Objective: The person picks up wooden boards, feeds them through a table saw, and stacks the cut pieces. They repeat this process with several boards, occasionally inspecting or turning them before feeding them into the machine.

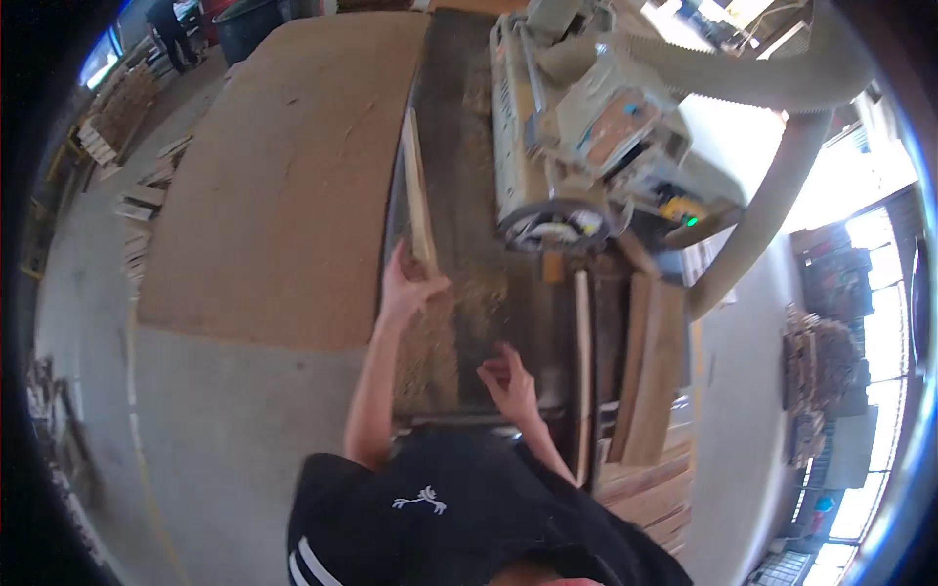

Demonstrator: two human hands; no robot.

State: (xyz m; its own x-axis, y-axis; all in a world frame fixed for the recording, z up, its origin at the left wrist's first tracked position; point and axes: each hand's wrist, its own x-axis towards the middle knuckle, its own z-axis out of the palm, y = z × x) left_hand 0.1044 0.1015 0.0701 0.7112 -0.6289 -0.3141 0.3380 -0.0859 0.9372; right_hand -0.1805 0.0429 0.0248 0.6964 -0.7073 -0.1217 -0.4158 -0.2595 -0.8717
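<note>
My left hand point(412, 291) is closed around the near end of a long, narrow wood strip point(417, 186). The strip lies lengthwise along the left side of the dark machine table point(457, 146). Over the near part of that table, my right hand point(510, 386) is held with its fingers loosely bent and apart, and nothing shows in it. Sawdust point(425, 356) covers the surface around and below my left hand. Another thin wood strip point(583, 366) runs lengthwise to the right of my right hand.
A bulky machine unit point(547, 127) with a wheel and thick hoses point(752, 83) stands at the upper right. To the left is a large brown panel point(283, 166). Thicker boards point(653, 376) lie at the right. A person point(173, 34) stands far off at the upper left.
</note>
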